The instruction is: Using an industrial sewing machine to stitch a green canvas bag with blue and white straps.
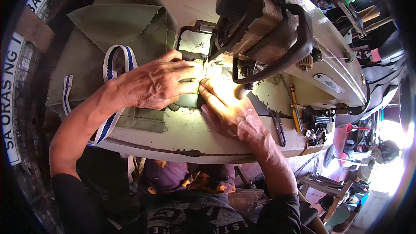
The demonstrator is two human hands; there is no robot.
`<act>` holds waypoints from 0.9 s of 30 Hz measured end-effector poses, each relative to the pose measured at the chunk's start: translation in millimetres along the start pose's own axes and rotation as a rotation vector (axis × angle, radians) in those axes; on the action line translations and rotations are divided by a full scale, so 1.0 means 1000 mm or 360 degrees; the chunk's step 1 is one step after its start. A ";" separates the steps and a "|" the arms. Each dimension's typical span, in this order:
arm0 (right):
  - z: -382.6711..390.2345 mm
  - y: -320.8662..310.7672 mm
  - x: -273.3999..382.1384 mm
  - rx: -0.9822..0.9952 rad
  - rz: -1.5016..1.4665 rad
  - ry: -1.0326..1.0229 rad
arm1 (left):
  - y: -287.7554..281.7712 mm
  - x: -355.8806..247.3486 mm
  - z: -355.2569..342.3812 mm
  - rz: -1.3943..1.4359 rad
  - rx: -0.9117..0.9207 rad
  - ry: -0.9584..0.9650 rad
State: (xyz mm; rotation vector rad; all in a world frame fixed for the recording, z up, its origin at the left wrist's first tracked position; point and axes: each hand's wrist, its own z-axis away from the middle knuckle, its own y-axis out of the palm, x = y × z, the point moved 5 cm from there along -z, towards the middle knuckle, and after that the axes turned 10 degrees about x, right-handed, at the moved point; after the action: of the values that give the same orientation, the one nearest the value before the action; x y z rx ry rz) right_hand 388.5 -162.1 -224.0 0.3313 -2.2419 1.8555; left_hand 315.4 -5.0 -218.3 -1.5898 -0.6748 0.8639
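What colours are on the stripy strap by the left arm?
White and dark blue, with stripes running along the strap; the head view shows it best.

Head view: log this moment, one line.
left hand, right hand: close together at sewing machine | grasp: unclear | striped webbing: crossing beneath left forearm | olive fabric: left of machine

Left hand (149, 84), right hand (238, 117) (two altogether), one sewing machine (265, 31), one webbing loop (110, 63), two wall signs (14, 99).
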 end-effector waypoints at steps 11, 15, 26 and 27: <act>-0.005 -0.007 -0.015 -0.0136 -0.0229 0.0018 | -0.003 -0.005 -0.002 0.0129 -0.0282 -0.0135; -0.005 -0.005 -0.015 -0.0299 -0.0215 -0.0081 | -0.002 -0.006 -0.004 0.0101 -0.0278 -0.0120; -0.008 0.001 -0.013 -0.0273 0.0007 -0.0062 | 0.000 -0.013 -0.002 0.0027 -0.0291 -0.0112; -0.010 0.002 -0.014 -0.0241 -0.0025 -0.0017 | -0.001 -0.012 -0.001 0.0148 -0.0297 -0.0109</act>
State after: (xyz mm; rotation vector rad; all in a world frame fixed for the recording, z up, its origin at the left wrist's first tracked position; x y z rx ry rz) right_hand 401.6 -151.8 -228.0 0.3327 -2.3624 1.6673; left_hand 309.8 -15.1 -215.5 -1.7765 -0.7525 0.9499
